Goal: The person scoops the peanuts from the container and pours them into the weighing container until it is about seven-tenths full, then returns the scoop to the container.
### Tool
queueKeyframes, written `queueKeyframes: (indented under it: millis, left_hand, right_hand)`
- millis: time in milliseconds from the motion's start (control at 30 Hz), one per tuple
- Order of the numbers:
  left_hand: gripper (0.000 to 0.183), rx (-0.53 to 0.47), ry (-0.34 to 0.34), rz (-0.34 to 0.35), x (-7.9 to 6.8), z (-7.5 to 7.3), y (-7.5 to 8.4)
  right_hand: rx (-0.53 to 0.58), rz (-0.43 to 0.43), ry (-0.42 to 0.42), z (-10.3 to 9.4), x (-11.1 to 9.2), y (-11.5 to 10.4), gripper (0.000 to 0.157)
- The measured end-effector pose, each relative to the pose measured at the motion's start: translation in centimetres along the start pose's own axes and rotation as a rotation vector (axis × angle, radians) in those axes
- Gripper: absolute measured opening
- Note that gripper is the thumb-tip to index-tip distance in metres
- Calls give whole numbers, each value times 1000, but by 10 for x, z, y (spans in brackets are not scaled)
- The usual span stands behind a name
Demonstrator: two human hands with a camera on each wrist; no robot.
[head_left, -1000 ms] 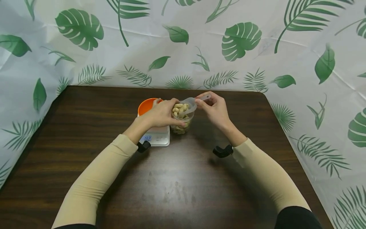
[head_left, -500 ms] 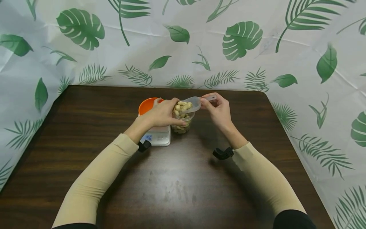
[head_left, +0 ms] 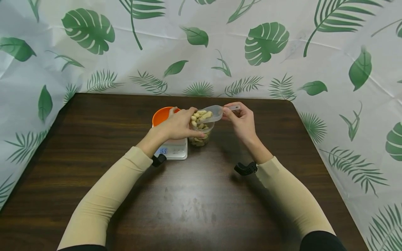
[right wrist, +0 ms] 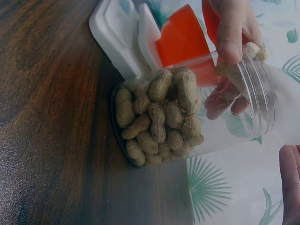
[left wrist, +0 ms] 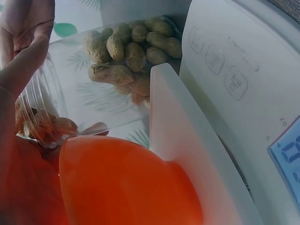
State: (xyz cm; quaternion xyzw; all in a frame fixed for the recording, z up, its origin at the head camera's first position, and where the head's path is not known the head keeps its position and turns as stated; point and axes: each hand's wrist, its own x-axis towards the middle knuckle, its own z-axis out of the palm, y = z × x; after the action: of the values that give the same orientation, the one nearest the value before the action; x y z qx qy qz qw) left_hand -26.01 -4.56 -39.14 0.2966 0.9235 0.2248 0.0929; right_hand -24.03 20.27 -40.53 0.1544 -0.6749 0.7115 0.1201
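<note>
A clear plastic jar (head_left: 208,134) with unshelled peanuts (right wrist: 157,122) in its lower part stands on the table, right of the scale. My left hand (head_left: 177,124) grips it near the threaded rim, thumb on the near side. Between thumb and fingers, my right hand (head_left: 242,120) pinches the handle of a translucent scoop (head_left: 216,113). Its bowl lies over the jar's mouth with several peanuts (head_left: 201,115) at its left end. An orange bowl (left wrist: 122,173) sits on the white digital scale (left wrist: 220,61), partly hidden behind my left hand in the head view.
The scale's lit display (head_left: 163,151) faces me, close to the black band (head_left: 159,160) on my left wrist. Dark wooden tabletop (head_left: 194,205) extends in front. A leaf-patterned sheet (head_left: 220,52) hangs behind the table's back edge.
My right hand has drawn the scoop up and to the right, and peanuts now show in it. The digits on the scale have changed. My left hand keeps its place on the jar.
</note>
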Motion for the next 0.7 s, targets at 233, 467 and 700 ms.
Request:
queueKeyframes:
  millis: [233,467,700]
  left_hand:
    - [102,13,-4,8,-1,0,2]
    - [101,8,0,14,-1,-1,3]
    - [106,-3,5,11,1,0,4]
  right_hand:
    - [13,-14,-5,0,-1,0,17]
    - [24,-18,-1,1,-1,1,16]
    - [34,-13,15,0,-2,1,16]
